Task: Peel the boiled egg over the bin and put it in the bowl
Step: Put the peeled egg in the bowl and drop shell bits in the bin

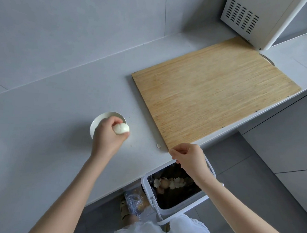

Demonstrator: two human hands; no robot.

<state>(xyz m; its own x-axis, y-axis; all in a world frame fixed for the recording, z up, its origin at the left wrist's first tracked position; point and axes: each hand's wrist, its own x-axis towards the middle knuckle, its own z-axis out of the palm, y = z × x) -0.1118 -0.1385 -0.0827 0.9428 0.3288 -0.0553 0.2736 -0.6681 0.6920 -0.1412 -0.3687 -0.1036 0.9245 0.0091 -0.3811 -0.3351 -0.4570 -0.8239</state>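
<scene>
My left hand [106, 135] grips a white peeled egg [122, 128] just above the right side of a small white bowl [99, 121] on the grey counter. My right hand [187, 156] hovers over the counter's front edge, above the white bin [146, 185], with its fingers loosely curled; I cannot tell whether it pinches anything. The bin stands on the floor below the counter and has a dark liner with several pieces of eggshell [170, 183] inside.
A large wooden cutting board [212, 94] lies on the counter to the right of the bowl. A small shell fragment [158, 145] sits on the counter near the board's front corner. A white microwave [257, 20] stands at the back right.
</scene>
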